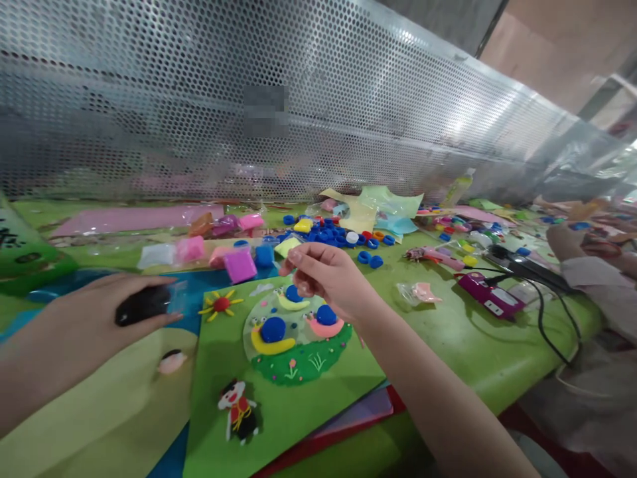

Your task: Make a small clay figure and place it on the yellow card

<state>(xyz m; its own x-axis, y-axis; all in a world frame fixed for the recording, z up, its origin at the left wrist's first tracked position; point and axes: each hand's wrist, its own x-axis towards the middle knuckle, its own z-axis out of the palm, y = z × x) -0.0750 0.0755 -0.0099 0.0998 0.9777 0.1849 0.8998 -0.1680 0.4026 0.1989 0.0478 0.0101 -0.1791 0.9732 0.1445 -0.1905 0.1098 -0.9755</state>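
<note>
Purple power strip (485, 294) sits on green tabletop (478, 362); blk cable (541, 322) plugged in, looping off to strip's R. Just behind strip & slightly R: long blk device (527, 267), exact type unclear. Well behind strip, a bit L: drinks bottle (456, 189) w/ yellow-green tint, near perf. metal panel (318, 93), which runs across the back behind strip. L of strip & farther back: cut paper scraps (391, 201), pale grn, yel. & lt. blue, overlapping. Far L of strip, same depth approx.: flat pink sheet (134, 219); L of that, grn bag (34, 255) w/ blk printed characters. R of strip: another person's pale sleeve (592, 273).
</note>
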